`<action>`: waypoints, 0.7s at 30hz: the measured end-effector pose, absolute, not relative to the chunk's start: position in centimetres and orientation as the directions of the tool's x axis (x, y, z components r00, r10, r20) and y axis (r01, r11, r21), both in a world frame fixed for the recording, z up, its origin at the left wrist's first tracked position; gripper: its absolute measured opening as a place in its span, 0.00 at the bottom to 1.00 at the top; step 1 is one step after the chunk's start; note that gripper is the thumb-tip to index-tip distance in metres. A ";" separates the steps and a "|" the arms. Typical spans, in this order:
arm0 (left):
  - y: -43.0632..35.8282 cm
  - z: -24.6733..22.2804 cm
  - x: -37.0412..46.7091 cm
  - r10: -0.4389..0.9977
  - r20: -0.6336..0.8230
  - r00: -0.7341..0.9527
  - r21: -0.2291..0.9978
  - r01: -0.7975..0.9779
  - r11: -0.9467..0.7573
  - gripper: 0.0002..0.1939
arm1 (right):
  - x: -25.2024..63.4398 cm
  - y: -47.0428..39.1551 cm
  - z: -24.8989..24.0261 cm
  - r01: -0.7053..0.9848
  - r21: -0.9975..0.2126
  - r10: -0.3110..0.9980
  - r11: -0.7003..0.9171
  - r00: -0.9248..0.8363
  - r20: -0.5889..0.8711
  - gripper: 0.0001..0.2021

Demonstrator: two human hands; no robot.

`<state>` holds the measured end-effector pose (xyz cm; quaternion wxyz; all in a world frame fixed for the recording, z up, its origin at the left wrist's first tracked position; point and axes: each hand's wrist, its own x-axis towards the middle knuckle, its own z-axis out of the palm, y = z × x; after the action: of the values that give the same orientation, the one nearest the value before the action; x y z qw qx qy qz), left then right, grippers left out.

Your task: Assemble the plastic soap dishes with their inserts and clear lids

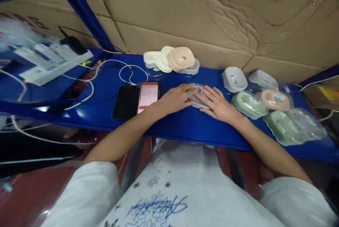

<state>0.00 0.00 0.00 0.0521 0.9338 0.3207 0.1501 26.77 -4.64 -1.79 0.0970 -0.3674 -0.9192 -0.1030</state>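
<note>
A pale plastic piece in clear packaging [197,102] lies on the blue table under both hands. My left hand [175,99] curls round its left side, fingers bent and thumb against the near edge. Flat across its right part rests my right hand [218,105], fingers spread. Much of the piece is hidden by the hands. Behind them stands a group of loose cream and peach dishes [182,58]. To the right are packaged dishes: a white one [235,78], a green one [249,104] and a peach one [274,100].
Left of my hands lie a black phone [125,102] and a phone with a lit screen [148,96]. White cables [106,63] loop over the blue surface [169,128]. A white power strip [53,68] is at the far left. Cardboard [169,15] stands behind.
</note>
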 end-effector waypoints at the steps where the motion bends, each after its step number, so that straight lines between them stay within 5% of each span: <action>1: 0.0 -0.1 0.0 0.615 0.251 0.747 0.195 0.583 -0.788 0.31 | 26.7 -4.7 -1.9 0.706 0.116 0.665 0.699 -0.701 0.257 0.31; 10: 0.2 -1.3 0.1 0.575 0.347 0.741 0.228 0.528 -0.818 0.33 | 27.2 -3.7 -1.7 0.786 0.076 0.755 0.613 -0.612 0.235 0.33; 17: -0.8 -0.6 0.6 0.536 0.394 0.746 0.169 0.515 -0.840 0.28 | 29.3 -2.1 0.6 0.986 0.119 0.901 0.113 -0.152 0.407 0.34; 21: -1.2 -0.8 0.7 0.533 0.330 0.779 0.139 0.518 -0.844 0.23 | 31.2 -2.2 1.4 0.978 0.119 0.936 -0.169 0.122 0.330 0.30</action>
<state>0.73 -1.20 -0.77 0.0203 0.9429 0.2786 0.1812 31.16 -2.19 1.43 0.0634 -0.7463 -0.6414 -0.1664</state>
